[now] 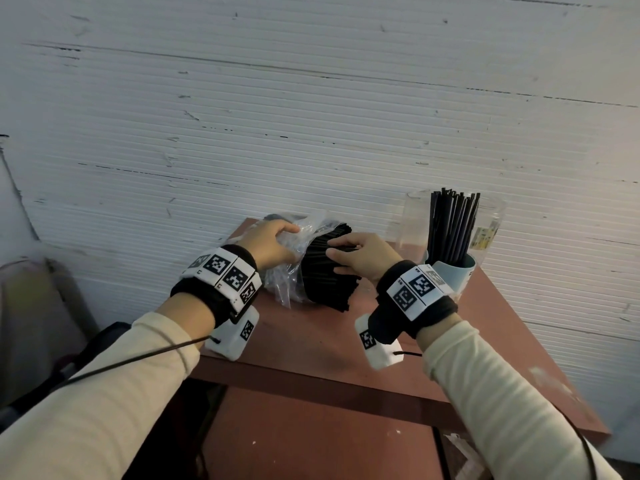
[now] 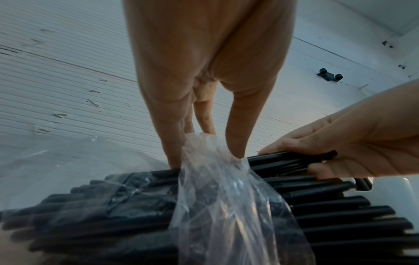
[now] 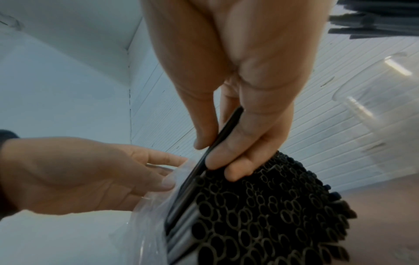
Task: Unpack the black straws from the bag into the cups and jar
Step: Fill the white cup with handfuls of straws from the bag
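At the centre of the head view, a thick bundle of black plastic straws point(image 1: 327, 275) lies on its side on the reddish-brown desk point(image 1: 311, 327), its far part inside a crumpled clear plastic bag point(image 1: 294, 244) and its open round ends pointing toward the lower right of the frame. The left hand point(image 1: 273, 245), left of centre, pinches a gathered fold of the clear bag between thumb and fingers; the left wrist view shows that fold point(image 2: 204, 143) bunched at the fingertips point(image 2: 235, 150), just above the straws point(image 2: 317, 215). The right hand point(image 1: 360, 256), just right of centre, is clamped on a few straws at the top of the bundle; in the right wrist view thumb and fingers point(image 3: 217, 157) grip those straws point(image 3: 217, 136) edge-on, lifted slightly from the mass of round straw ends point(image 3: 260, 215) at the lower right. The two hands sit close together over the bundle.

In the right part of the head view, a light blue cup point(image 1: 453, 275) stands on the desk near the right wrist and holds an upright bunch of black straws point(image 1: 450, 226). Behind it, against the white ribbed wall point(image 1: 311, 116), stand a clear plastic cup point(image 1: 410, 220) and a clear jar with a yellow label point(image 1: 488, 226).
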Action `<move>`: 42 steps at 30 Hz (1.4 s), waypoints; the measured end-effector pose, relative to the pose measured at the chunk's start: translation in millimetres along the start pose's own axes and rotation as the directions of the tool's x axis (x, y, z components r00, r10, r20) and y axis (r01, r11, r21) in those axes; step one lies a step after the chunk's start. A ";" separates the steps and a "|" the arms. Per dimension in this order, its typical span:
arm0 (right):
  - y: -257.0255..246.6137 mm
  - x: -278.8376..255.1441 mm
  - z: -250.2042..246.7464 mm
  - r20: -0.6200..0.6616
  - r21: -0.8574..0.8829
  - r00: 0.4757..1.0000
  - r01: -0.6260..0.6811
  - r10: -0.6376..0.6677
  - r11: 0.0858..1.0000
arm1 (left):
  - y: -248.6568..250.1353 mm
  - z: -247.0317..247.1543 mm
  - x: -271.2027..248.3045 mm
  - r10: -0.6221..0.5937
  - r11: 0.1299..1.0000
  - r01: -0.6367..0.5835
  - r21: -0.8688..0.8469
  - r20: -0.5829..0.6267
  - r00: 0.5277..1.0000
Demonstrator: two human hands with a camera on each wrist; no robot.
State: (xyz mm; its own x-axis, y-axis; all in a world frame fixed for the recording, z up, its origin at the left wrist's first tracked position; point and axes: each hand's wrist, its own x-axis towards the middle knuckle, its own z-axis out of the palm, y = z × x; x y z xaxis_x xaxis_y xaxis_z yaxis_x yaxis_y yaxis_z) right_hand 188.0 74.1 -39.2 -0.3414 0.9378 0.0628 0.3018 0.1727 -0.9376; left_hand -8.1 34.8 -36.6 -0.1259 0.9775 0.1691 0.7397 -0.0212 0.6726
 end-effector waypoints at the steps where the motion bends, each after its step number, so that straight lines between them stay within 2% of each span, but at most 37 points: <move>1: 0.2 1.4 0.9 -0.018 -0.020 1.000 0.013 -0.014 1.000 | -0.4 0.1 0.5 0.005 1.000 -0.005 -0.005 -0.003 1.000; 6: 3.1 -0.8 -9.5 -0.083 -0.025 0.994 0.073 -0.075 0.997 | -1.9 -0.2 -1.1 0.009 1.000 -0.009 -0.009 -0.022 1.000; 10: 5.3 -14.4 -30.4 -0.066 -0.011 0.988 0.142 -0.142 0.990 | 4.1 4.3 -2.7 0.009 0.999 -0.007 0.032 -0.066 0.998; 12: 7.5 -20.4 -42.2 -0.078 -0.045 0.980 0.180 -0.183 0.983 | 14.0 8.9 -4.0 0.070 0.997 -0.064 0.048 -0.140 0.988; 14: 10.3 -25.6 -53.1 -0.082 -0.101 0.972 0.211 -0.219 0.972 | 29.2 13.6 -6.7 0.191 0.981 -0.182 0.061 -0.184 0.964; 15: 11.5 -27.3 -56.9 -0.082 -0.127 0.968 0.225 -0.236 0.966 | 37.4 16.5 -8.5 0.254 0.966 -0.244 0.082 -0.150 0.956; 17: 11.9 -32.0 -63.2 -0.097 -0.181 0.957 0.252 -0.273 0.951 | 54.1 26.1 -7.5 0.334 0.930 -0.330 0.164 0.003 0.943; 20: 7.3 -41.3 -70.3 -0.110 -0.241 0.936 0.300 -0.334 0.923 | 71.3 44.4 3.2 0.329 0.895 -0.367 0.255 0.180 0.927; 22: 2.5 -48.9 -76.4 -0.107 -0.268 0.925 0.326 -0.365 0.907 | 77.4 53.6 11.1 0.341 0.864 -0.391 0.318 0.202 0.918; 25: -4.2 -60.4 -89.2 -0.096 -0.309 0.916 0.344 -0.389 0.887 | 85.9 58.7 13.3 0.394 0.814 -0.426 0.395 0.162 0.905; 27: -11.7 -69.8 -98.9 -0.092 -0.291 0.908 0.368 -0.409 0.883 | 91.9 60.5 11.0 0.405 0.861 -0.414 0.296 0.096 0.909; 30: -33.6 -86.4 -113.6 -0.144 -0.155 0.880 0.432 -0.453 0.888 | 110.3 60.6 4.3 0.427 0.903 -0.426 0.062 -0.002 0.904; 34: -62.1 -95.7 -121.2 -0.246 -0.178 0.763 0.570 -0.597 0.802 | 140.7 69.5 -1.7 0.443 0.867 -0.442 -0.229 -0.052 0.895; 36: -70.0 -92.9 -117.9 -0.246 -0.216 0.714 0.619 -0.656 0.755 | 151.3 79.6 -4.3 0.427 0.819 -0.407 -0.405 -0.043 0.903; 38: -71.3 -86.4 -113.9 -0.213 -0.293 0.687 0.633 -0.695 0.716 | 154.1 91.1 -5.6 0.404 0.787 -0.348 -0.510 0.000 0.915; 40: -64.4 -78.4 -110.9 -0.165 -0.402 0.699 0.597 -0.696 0.695 | 149.7 102.5 -5.4 0.362 0.788 -0.254 -0.561 0.088 0.928; 42: -51.2 -71.8 -108.6 -0.105 -0.529 0.755 0.508 -0.647 0.680 | 143.1 111.8 -5.9 0.325 0.797 -0.170 -0.580 0.175 0.929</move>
State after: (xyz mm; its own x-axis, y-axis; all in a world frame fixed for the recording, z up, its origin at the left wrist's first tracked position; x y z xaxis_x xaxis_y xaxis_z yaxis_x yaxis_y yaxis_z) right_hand 293.7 30.6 41.4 -0.3593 0.6284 0.6900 0.5023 0.7533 -0.4245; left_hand 172.4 49.5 -21.9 0.2389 0.9383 0.2500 0.2273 -0.3043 0.9251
